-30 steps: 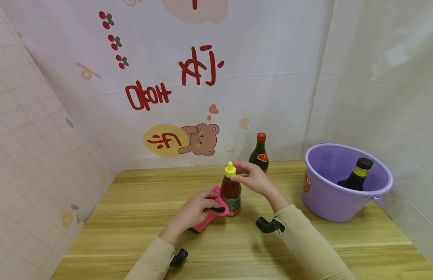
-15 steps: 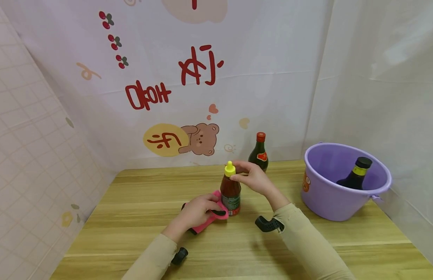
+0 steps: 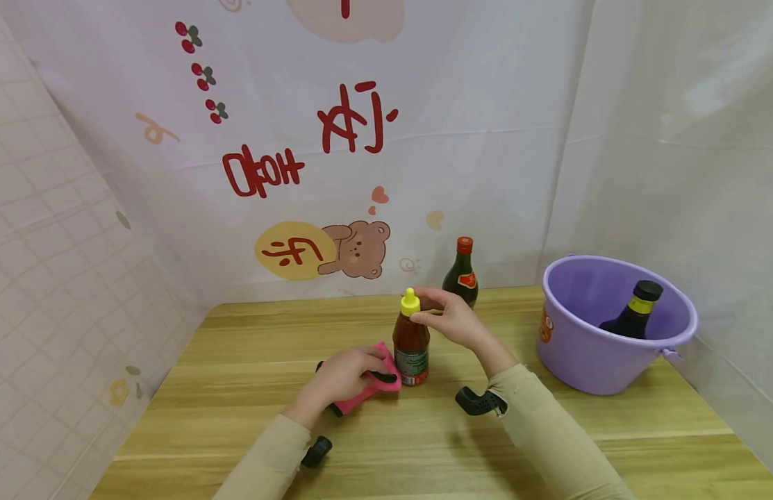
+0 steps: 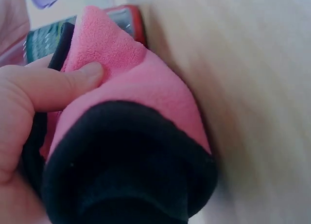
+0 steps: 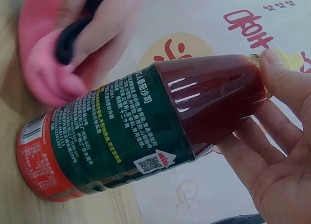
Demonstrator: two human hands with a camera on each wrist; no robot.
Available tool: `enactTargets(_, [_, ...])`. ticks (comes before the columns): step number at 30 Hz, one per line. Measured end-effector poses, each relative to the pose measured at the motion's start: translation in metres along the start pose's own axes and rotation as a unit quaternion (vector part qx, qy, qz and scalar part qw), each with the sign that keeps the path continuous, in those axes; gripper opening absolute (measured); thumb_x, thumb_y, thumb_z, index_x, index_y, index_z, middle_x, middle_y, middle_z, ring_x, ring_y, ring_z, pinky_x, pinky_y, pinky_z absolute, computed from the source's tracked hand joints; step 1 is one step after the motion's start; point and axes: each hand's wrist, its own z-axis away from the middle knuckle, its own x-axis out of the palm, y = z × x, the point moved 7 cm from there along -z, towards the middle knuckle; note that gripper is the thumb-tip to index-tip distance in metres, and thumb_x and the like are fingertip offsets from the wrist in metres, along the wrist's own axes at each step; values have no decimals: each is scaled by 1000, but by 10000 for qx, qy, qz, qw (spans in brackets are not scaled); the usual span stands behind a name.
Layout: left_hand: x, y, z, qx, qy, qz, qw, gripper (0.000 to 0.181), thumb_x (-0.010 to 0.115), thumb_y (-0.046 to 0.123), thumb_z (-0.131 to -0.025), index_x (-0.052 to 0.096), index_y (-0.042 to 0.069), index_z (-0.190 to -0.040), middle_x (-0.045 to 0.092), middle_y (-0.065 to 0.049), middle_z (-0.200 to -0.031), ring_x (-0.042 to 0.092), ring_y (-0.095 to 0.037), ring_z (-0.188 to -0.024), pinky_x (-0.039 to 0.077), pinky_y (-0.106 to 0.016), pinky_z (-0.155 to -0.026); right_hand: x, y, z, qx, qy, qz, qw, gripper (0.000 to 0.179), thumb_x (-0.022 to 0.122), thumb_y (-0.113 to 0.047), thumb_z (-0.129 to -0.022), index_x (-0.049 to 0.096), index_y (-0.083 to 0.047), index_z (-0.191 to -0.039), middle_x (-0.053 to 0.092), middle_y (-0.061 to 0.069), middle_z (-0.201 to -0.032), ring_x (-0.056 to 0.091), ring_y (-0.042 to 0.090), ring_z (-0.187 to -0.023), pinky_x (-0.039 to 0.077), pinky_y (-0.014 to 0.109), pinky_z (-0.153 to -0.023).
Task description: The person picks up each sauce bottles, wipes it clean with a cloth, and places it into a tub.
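Note:
A ketchup bottle [image 3: 412, 340] with a yellow nozzle cap [image 3: 410, 303] stands upright on the table. My right hand [image 3: 451, 318] pinches it at the neck just below the cap, thumb on the near side in the right wrist view. Bunched in my left hand [image 3: 342, 375] is a pink cloth [image 4: 160, 83] with black edging. The left thumb presses on the cloth in the left wrist view, and the other fingers are mostly hidden by it. The cloth is close beside the lower left of the bottle; whether they touch I cannot tell.
Behind the right hand, a dark green bottle [image 3: 462, 278] with a red cap stands near the back edge. A purple bucket [image 3: 586, 361] on the right holds a dark bottle [image 3: 633, 319] with a black cap. The wooden table [image 3: 248, 361] meets a printed curtain behind.
My left hand and the cloth have shifted a little to the left along the bottle's lower side. The right hand and the ketchup bottle have stayed in place.

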Motion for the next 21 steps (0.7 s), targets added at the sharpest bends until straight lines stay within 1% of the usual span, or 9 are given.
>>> enactTargets(2, [-8,-4,2,-178,117,33,9998,36,69,-13,-79,77,14,-102,67,-8,-117,64,-23,-108,54,-39,-91,0,0,0,0,-1,3,10000,47,73,-15,-91,59,-6,-136,67,10,-119,64,27,-107,52,48,-92])
enactTargets(6, [-31,-10,6,-486,541,71,9973,33,71,-9,-82,77,14,-105,65,-11,-126,62,-30,-116,51,-46,-96,1,0,-1,37,36,33,10000,48,73,-15,-91,59,-6,-136,68,10,-118,65,27,-107,51,49,-94])
enactTargets(8, [-44,-11,7,-571,804,122,9950,34,71,-8,-82,77,15,-107,64,-11,-129,61,-31,-118,51,-47,-96,1,0,-1,67,48,39,10000,48,73,-15,-91,59,-6,-136,68,10,-118,65,27,-107,50,50,-96])
enactTargets(10, [-56,-9,7,-542,1117,201,9921,34,71,-7,-82,77,15,-107,63,-10,-130,60,-32,-119,52,-48,-95,1,0,0,86,53,29,9999,47,73,-15,-91,60,-6,-135,68,9,-118,65,26,-107,50,50,-96])
enactTargets(12, [-69,-5,6,-399,1454,310,9881,35,72,-8,-82,78,15,-107,64,-10,-130,60,-33,-119,53,-47,-94,1,0,0,59,46,37,10000,47,73,-15,-91,60,-6,-135,67,9,-119,65,26,-107,50,50,-96])
enactTargets(16, [-88,10,3,111,2024,482,9781,31,76,-7,-81,79,13,-105,64,-10,-129,60,-32,-119,55,-43,-90,1,-1,0,3,58,30,10000,47,73,-15,-91,60,-5,-135,67,11,-120,65,27,-107,51,50,-95])
enactTargets(18, [-93,18,0,374,2185,504,9738,31,77,-7,-80,79,12,-104,65,-11,-128,61,-32,-118,56,-42,-89,1,-2,0,-21,74,22,10000,47,73,-14,-91,60,-5,-134,67,12,-120,65,28,-107,51,50,-96])
enactTargets(21, [-95,27,-5,630,2244,515,9711,29,78,-6,-79,79,11,-104,65,-12,-127,60,-31,-118,55,-41,-91,1,-1,0,-30,91,11,10000,46,73,-14,-91,60,-4,-134,67,13,-119,65,29,-106,50,51,-97])
